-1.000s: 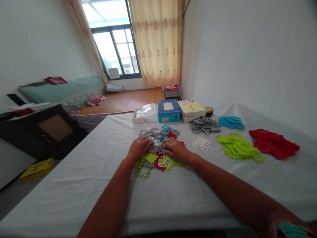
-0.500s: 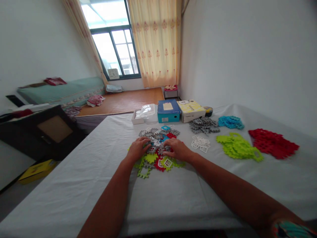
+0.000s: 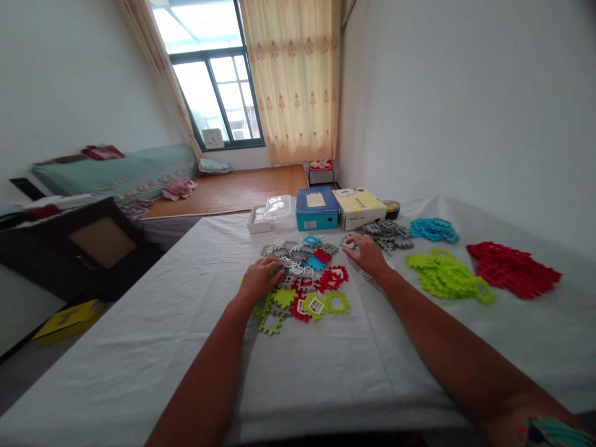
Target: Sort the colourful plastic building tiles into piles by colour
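Observation:
My right hand (image 3: 367, 256) is off to the right of a mixed pile of flat toothed plastic building pieces (image 3: 285, 297), pinching a grey toothed piece (image 3: 348, 242) between thumb and fingers. It hovers just left of a heap of grey pieces (image 3: 386, 233), and its wrist covers most of the small white window-frame pieces below. On the left side of the mixed pile rests my left hand (image 3: 261, 277), fingers apart and touching the pieces under them. Red, lime, blue, grey and white pieces lie jumbled there.
Sorted heaps of blue (image 3: 434, 230), lime (image 3: 447, 277) and red pieces (image 3: 512, 270) lie on the right of the white-clothed table (image 3: 186, 335). Along the back stand a blue box (image 3: 317, 209), a yellow-and-white box (image 3: 359, 207), a clear plastic container (image 3: 279, 211) and a small white box (image 3: 258, 220).
My right hand has moved from the mixed pile rightward and away from me, carrying a grey piece toward the grey heap. Red and lime pieces it covered now show. My left hand stays put.

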Demonstrator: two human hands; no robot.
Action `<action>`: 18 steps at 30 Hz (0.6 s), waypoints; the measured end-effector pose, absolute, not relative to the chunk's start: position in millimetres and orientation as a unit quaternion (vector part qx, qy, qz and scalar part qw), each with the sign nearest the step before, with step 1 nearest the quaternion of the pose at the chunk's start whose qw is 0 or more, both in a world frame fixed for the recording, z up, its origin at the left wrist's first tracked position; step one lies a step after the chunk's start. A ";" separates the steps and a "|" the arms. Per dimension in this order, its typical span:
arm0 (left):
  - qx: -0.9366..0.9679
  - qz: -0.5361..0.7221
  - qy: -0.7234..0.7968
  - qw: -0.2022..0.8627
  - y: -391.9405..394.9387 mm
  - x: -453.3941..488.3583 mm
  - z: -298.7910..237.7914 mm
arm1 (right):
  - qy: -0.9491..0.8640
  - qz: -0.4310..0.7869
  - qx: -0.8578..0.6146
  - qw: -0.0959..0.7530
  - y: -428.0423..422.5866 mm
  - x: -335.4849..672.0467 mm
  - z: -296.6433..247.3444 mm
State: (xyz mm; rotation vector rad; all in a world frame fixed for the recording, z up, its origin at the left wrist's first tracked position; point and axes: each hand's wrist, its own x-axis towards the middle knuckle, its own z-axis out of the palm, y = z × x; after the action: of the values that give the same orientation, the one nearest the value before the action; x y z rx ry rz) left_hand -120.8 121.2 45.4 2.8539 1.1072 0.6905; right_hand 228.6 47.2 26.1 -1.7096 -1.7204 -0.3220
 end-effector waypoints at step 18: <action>0.910 0.218 0.353 0.001 120.1 -120.6 46.1 | -0.504 -0.233 -0.772 0.309 41.9 277.7 29.2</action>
State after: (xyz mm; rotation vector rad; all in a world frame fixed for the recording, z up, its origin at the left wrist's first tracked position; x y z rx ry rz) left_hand -120.6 120.1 46.1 2.8561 1.1086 0.6827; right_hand 277.7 41.9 29.2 -2.0396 -1.3321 -0.6165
